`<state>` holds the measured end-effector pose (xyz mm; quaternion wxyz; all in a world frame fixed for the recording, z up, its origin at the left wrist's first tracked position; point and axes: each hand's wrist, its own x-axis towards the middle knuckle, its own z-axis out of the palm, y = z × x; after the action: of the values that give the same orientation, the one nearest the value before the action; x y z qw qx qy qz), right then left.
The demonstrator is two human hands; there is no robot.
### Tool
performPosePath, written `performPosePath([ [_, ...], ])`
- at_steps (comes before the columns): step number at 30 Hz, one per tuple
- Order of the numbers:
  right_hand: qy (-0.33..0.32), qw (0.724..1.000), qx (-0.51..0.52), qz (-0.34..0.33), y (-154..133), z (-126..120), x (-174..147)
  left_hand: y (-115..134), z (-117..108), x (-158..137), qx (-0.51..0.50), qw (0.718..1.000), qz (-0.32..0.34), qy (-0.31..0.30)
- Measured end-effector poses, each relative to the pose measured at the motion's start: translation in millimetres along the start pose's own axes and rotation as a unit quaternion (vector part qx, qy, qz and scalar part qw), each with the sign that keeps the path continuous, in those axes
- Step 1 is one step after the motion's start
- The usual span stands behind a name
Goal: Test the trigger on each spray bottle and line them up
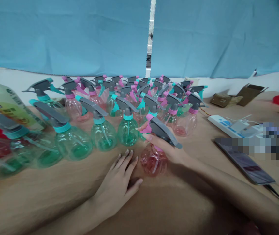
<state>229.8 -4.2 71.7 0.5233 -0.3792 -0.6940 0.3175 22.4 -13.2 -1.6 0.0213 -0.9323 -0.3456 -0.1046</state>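
Observation:
My right hand point(167, 148) is closed round the neck of a pink spray bottle point(154, 162) with a grey and pink trigger head. That bottle stands upright, or nearly so, at the front of the group; whether its base touches the table I cannot tell. Palm down, my left hand point(120, 179) lies flat on the wooden table point(139, 209) with its fingers spread and nothing in them. Just beyond its fingertips is a green spray bottle point(128, 132) with a turquoise collar. Another green spray bottle point(103, 135) stands to the left of that one.
Several more green and pink spray bottles crowd behind and to the left. A large labelled bottle point(9, 106) stands at far left. On the right are a phone point(245, 161), a white power strip point(224, 125) with plugs and cables, and an open cardboard box point(250, 94). Blue cloth hangs behind.

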Motion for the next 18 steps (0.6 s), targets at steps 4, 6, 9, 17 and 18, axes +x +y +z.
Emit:
performPosePath([
  [4, -0.010, 1.000, 0.007, 0.004, 2.9, 0.4, 1.5, 0.3, 0.6, 0.0, -0.002, 1.000, 0.003, 0.004],
  [6, -0.015, 1.000, -0.001, 0.007, 3.4, -0.1, 2.4, 0.1, 1.1, -0.2, -0.004, 1.000, 0.006, 0.009],
  [9, -0.001, 0.999, -0.030, 0.010, 3.3, -1.6, 2.7, -0.3, 1.5, -0.7, -0.004, 1.000, 0.009, 0.015],
  [17, -0.006, 0.999, -0.045, 0.009, 1.1, -7.2, 1.9, -0.7, 2.4, -0.7, 0.000, 1.000, 0.005, 0.011],
  [18, -0.014, 0.999, -0.045, 0.010, 0.9, -7.6, 2.0, -0.7, 2.8, -0.7, -0.001, 1.000, 0.005, 0.013],
])
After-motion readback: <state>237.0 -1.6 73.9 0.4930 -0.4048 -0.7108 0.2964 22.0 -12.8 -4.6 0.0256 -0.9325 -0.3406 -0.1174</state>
